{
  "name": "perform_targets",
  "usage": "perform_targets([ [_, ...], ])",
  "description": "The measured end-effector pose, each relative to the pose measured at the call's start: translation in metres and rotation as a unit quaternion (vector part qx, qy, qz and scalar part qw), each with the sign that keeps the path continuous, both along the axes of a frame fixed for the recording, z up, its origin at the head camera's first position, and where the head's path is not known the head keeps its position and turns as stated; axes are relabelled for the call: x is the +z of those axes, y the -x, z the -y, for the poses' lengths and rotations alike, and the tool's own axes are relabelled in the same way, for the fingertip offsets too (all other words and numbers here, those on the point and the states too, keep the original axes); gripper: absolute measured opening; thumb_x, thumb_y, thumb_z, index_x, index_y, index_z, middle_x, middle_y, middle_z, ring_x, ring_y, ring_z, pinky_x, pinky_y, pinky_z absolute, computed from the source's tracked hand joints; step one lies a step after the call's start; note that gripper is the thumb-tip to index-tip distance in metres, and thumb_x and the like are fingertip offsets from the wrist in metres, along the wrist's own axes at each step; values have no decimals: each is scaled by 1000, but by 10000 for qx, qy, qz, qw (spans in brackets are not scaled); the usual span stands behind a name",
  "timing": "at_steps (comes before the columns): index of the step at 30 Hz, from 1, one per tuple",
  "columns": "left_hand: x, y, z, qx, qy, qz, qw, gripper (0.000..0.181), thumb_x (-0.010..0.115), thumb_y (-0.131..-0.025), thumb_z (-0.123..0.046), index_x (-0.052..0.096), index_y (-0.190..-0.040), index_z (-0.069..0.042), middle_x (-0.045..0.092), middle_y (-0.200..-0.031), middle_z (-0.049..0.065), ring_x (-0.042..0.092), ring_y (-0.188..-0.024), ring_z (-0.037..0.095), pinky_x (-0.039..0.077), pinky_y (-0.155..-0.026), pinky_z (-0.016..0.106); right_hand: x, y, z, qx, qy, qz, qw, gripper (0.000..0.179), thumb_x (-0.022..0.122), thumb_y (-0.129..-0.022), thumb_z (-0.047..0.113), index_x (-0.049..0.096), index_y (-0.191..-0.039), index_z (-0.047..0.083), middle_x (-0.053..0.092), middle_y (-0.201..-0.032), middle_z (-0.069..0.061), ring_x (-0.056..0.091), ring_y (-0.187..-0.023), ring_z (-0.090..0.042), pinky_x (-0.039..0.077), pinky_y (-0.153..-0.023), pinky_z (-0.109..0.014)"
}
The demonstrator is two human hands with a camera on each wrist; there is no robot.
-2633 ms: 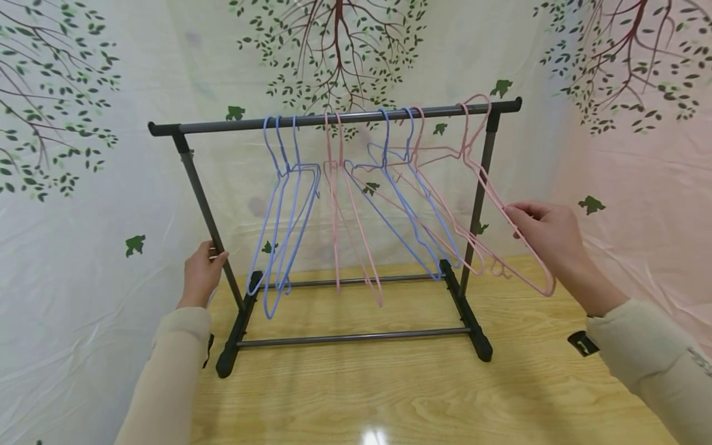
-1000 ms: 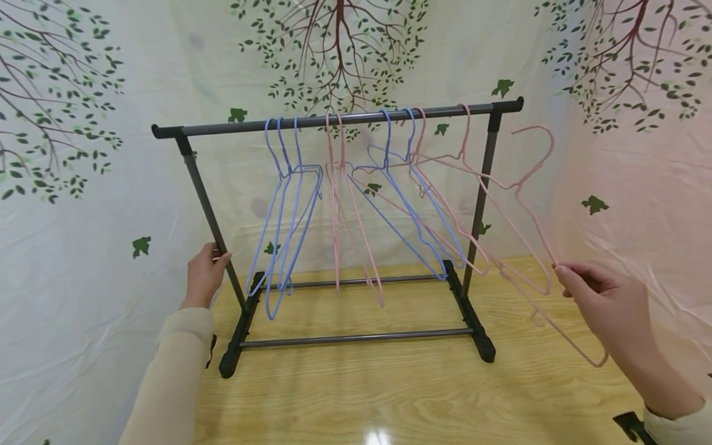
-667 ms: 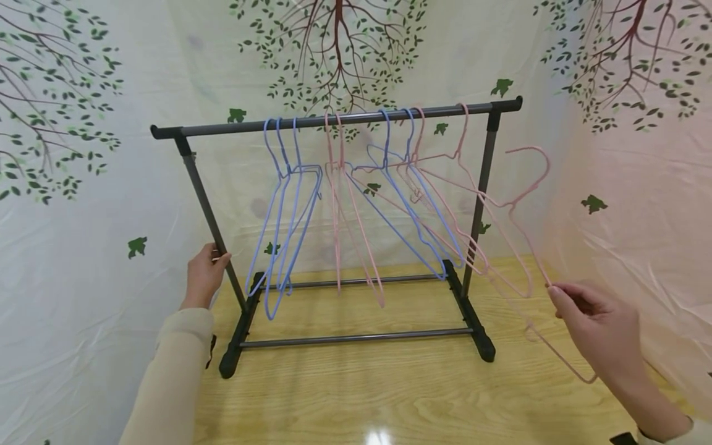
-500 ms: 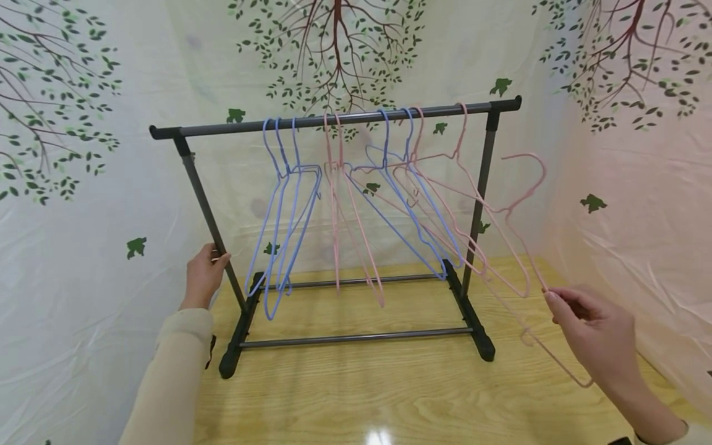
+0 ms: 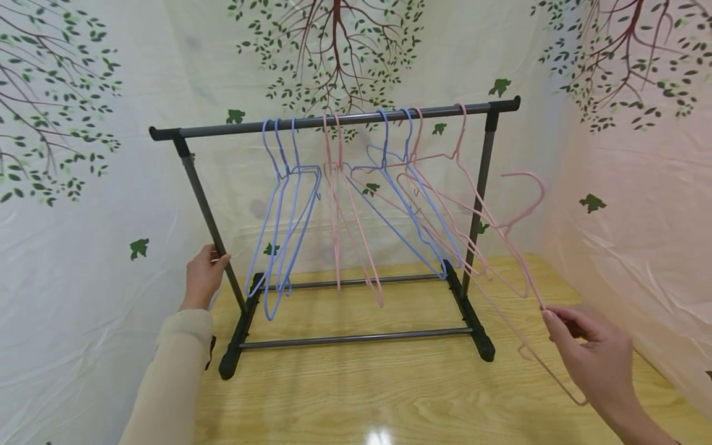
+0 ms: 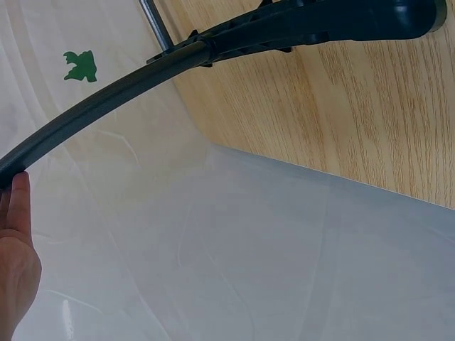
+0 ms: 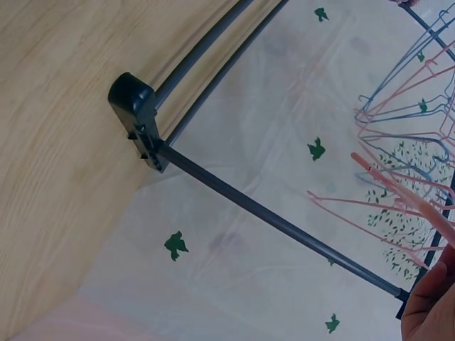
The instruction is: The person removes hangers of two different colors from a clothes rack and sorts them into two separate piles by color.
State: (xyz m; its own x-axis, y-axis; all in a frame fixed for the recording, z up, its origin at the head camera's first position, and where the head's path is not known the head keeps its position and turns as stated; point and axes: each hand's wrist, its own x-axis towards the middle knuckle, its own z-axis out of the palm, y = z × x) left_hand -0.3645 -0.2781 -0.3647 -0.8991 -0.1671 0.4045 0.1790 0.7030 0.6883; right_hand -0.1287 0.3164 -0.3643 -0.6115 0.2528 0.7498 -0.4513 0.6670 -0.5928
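Head view: right hand (image 5: 597, 352) has what?

Pink hanger (image 5: 505, 228). Thumb and fingers pinch one sloping arm. It's off the rail (image 5: 334, 122), hook in the air right of the right post (image 5: 479, 204), hook end toward the left. Tilted; lower corner hangs below the fingertips, just left of the wrist. Lower bar has a small loop.

Touching anything hung?

Can't tell. It overlaps the hung hangers at that end; contact isn't clear.

Left hand (image 5: 204, 275)?

Clamped on the left post (image 5: 201, 201), below mid-height, thumb and fingers around it. Left wrist view shows only part of the hand, fingers against the tube. Hands well apart.

Count on the rail, left to right?

Three blue hangers (image 5: 282, 148) close together, two pink ones (image 5: 340, 139) mid-rail, two more blue (image 5: 386, 139), then two more pink (image 5: 464, 127); the last sits near the right post.

Base?

Black feet (image 5: 483, 343) on a wood-grain surface (image 5: 345, 383), two crossbars (image 5: 356, 338) between them. Pale sheet (image 5: 194, 74) behind, printed with trees and green leaf shapes. Right wrist view: right hand cut off at the lower right edge.
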Motion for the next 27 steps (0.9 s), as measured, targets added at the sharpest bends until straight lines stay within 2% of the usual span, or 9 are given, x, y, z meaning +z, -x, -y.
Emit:
perform_targets([
  [5,-1,1,0,-6,30,-9,10000,37,52,-105,-17,50,-131,9,57,-126,33,56,-116,46,48,-95,55,-5,-5,1,51,-60,-184,9998,11,71,-82,-14,75,-88,-6,65,-76,16,58,-64,8,46,-52,-6],
  [11,-1,-1,0,-56,75,95,9999,38,49,-106,-20,49,-132,8,55,-129,32,55,-117,46,49,-94,56,-6,-14,6,-13,108,55,9999,12,71,-82,-14,75,-88,-5,66,-76,13,59,-65,5,48,-53,-7],
  [15,-2,-1,1,-77,72,67,9999,39,48,-106,-21,49,-132,8,55,-129,32,55,-117,47,48,-94,56,-7,-15,7,-13,142,36,9999,13,71,-81,-15,75,-89,-5,67,-77,13,60,-65,5,48,-53,-7],
  [20,-2,-1,1,-75,59,46,9999,38,49,-106,-21,50,-131,8,56,-128,32,55,-117,47,48,-94,57,-13,-16,3,-212,196,33,9996,12,71,-82,-15,75,-90,-6,66,-76,16,59,-64,6,47,-52,-7],
  [23,-2,0,1,-86,43,50,9999,38,49,-106,-21,50,-132,7,56,-128,31,55,-117,46,48,-95,57,-18,-16,0,-244,281,-191,9991,11,70,-81,-16,74,-89,-9,66,-77,17,59,-64,7,47,-51,-6],
  [27,-2,1,2,-126,53,67,9999,39,48,-106,-22,49,-132,8,56,-129,32,54,-117,47,48,-95,58,-22,-13,-2,47,475,-904,9948,7,68,-81,-19,71,-86,-15,67,-77,14,60,-64,7,46,-55,-4],
])
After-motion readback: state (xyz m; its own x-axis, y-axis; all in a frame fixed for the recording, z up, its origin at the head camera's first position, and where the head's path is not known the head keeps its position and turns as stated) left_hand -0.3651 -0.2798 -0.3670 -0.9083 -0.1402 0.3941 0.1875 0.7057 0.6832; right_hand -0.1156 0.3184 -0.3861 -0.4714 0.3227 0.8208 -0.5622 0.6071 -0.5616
